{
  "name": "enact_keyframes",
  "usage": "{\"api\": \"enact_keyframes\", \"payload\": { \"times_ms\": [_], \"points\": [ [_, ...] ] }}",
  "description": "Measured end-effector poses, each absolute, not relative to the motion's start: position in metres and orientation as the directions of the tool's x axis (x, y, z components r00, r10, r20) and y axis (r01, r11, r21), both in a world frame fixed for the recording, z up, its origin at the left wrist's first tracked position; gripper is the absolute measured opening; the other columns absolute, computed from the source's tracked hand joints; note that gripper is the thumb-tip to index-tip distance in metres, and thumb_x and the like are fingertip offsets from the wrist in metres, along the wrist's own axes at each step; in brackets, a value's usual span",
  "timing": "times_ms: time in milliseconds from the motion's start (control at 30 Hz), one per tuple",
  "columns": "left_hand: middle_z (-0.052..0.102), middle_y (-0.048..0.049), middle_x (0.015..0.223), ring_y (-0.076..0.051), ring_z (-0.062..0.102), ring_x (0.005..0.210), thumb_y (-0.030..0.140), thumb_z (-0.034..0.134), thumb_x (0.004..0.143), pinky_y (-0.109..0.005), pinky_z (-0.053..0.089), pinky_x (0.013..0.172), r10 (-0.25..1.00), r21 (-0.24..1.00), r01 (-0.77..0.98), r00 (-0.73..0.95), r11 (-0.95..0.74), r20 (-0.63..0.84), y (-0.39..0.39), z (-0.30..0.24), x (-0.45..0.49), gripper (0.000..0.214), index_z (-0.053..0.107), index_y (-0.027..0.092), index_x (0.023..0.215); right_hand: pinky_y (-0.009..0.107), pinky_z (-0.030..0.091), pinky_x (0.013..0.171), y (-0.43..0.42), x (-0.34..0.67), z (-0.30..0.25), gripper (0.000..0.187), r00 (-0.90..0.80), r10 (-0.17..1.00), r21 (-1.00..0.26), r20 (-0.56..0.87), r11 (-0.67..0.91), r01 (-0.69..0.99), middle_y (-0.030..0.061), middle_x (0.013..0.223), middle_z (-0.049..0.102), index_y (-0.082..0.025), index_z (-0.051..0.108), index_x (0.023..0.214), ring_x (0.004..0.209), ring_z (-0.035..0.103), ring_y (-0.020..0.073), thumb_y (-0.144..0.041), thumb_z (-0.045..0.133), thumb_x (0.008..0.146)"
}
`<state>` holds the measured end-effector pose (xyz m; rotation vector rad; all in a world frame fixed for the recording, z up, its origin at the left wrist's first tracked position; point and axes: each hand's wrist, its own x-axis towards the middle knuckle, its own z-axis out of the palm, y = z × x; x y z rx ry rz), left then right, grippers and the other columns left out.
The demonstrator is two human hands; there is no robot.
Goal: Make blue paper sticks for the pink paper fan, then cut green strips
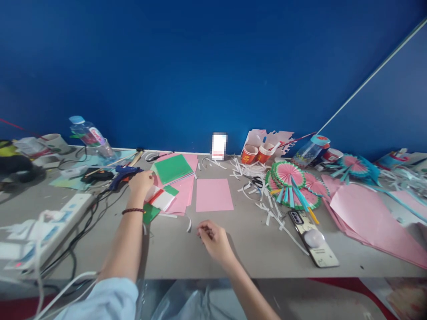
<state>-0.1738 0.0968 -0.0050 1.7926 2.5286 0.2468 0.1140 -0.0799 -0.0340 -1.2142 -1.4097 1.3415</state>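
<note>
My left hand point(142, 183) reaches out over the grey table point(173, 249) and rests on a stack of paper sheets, its fingers curled at the edge of the pink and white sheets point(163, 199) beside a green sheet point(172, 169). A blue glue gun point(123, 174) lies just left of that hand. My right hand point(215, 240) lies near the table's front with fingers curled in; nothing shows in it. A single pink sheet point(214, 194) lies flat just beyond it.
Paper fans point(292, 184) in pink and green, scissors point(256, 181) and white paper strips lie at the right. A phone point(313, 239) lies face down near the front edge. Two red cups point(256, 154), a water bottle point(90, 135), a power strip point(50, 226) and large pink sheets point(370, 218) surround the work area.
</note>
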Motion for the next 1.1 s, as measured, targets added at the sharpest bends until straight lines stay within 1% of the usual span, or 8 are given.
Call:
{"api": "enact_keyframes", "payload": {
  "times_ms": [167,333,500,600,733,867,1000,1100],
  "points": [
    [0.069,-0.0192,0.090,-0.033,0.064,0.084,0.022,0.042,0.082,-0.036,0.045,0.066,0.957,0.021,0.966,-0.258,0.258,0.134,0.098,-0.001,-0.172,0.036,0.066,0.017,0.108,0.021,0.037,0.050,-0.081,0.113,-0.034,0.016,-0.193,0.981,-0.992,-0.028,-0.004,0.124,0.0021,0.068,0.062,-0.019,0.063,0.083,0.054,0.053,0.0119,-0.025,0.048,0.080],
    [0.068,-0.0200,0.086,-0.033,0.063,0.081,0.025,0.036,0.086,-0.036,0.043,0.065,0.959,-0.030,0.971,-0.231,0.239,0.162,0.095,0.000,-0.171,0.036,0.069,0.014,0.091,0.021,0.037,0.050,-0.081,0.112,-0.034,0.017,-0.182,0.983,-0.989,-0.020,0.008,0.151,0.0022,0.068,0.062,-0.019,0.064,0.083,0.054,0.052,0.0125,-0.027,0.048,0.081],
    [0.068,-0.0209,0.085,-0.034,0.063,0.080,0.046,0.033,0.088,-0.036,0.043,0.064,0.949,-0.013,0.961,-0.271,0.277,0.159,0.092,0.000,-0.166,0.050,0.068,0.010,0.094,0.021,0.036,0.049,-0.082,0.113,-0.033,0.017,-0.189,0.982,-0.986,-0.014,0.017,0.164,0.0016,0.065,0.061,-0.019,0.064,0.083,0.053,0.051,0.0121,-0.025,0.048,0.080],
    [0.068,-0.0213,0.084,-0.035,0.063,0.080,0.051,0.032,0.086,-0.038,0.043,0.065,0.956,-0.011,0.966,-0.255,0.260,0.145,0.094,-0.002,-0.163,0.054,0.068,0.010,0.092,0.021,0.037,0.051,-0.082,0.113,-0.033,0.017,-0.192,0.981,-0.984,-0.009,0.025,0.178,0.0020,0.067,0.061,-0.019,0.064,0.083,0.055,0.052,0.0127,-0.024,0.047,0.081],
    [0.068,-0.0218,0.087,-0.035,0.063,0.082,0.042,0.033,0.086,-0.039,0.044,0.065,0.939,0.016,0.950,-0.312,0.313,0.142,0.100,-0.005,-0.162,0.048,0.065,0.009,0.099,0.022,0.039,0.053,-0.083,0.112,-0.033,0.017,-0.188,0.982,-0.982,-0.002,0.034,0.187,0.0023,0.068,0.062,-0.020,0.064,0.083,0.057,0.054,0.0137,-0.024,0.048,0.080],
    [0.067,-0.0230,0.090,-0.035,0.063,0.084,0.038,0.037,0.085,-0.039,0.044,0.067,0.922,0.045,0.931,-0.365,0.362,0.127,0.105,-0.007,-0.162,0.042,0.066,0.009,0.095,0.022,0.038,0.052,-0.083,0.112,-0.034,0.017,-0.180,0.984,-0.977,0.011,0.048,0.207,0.0016,0.066,0.061,-0.020,0.065,0.082,0.057,0.054,0.0134,-0.024,0.048,0.080],
    [0.068,-0.0203,0.090,-0.033,0.063,0.083,0.039,0.042,0.083,-0.036,0.044,0.066,0.897,0.123,0.919,-0.393,0.375,0.204,0.104,-0.006,-0.161,0.040,0.062,0.011,0.104,0.022,0.038,0.053,-0.082,0.112,-0.035,0.017,-0.182,0.983,-0.975,0.011,0.051,0.218,0.0013,0.066,0.061,-0.020,0.064,0.082,0.056,0.053,0.0132,-0.023,0.047,0.080],
    [0.068,-0.0178,0.089,-0.032,0.062,0.083,0.038,0.043,0.084,-0.035,0.042,0.064,0.872,0.189,0.900,-0.430,0.393,0.235,0.102,-0.002,-0.158,0.034,0.063,0.015,0.099,0.022,0.037,0.053,-0.082,0.112,-0.036,0.017,-0.186,0.982,-0.975,0.018,0.058,0.215,0.0010,0.066,0.060,-0.021,0.064,0.082,0.056,0.052,0.0130,-0.023,0.047,0.080]
  ]
}}
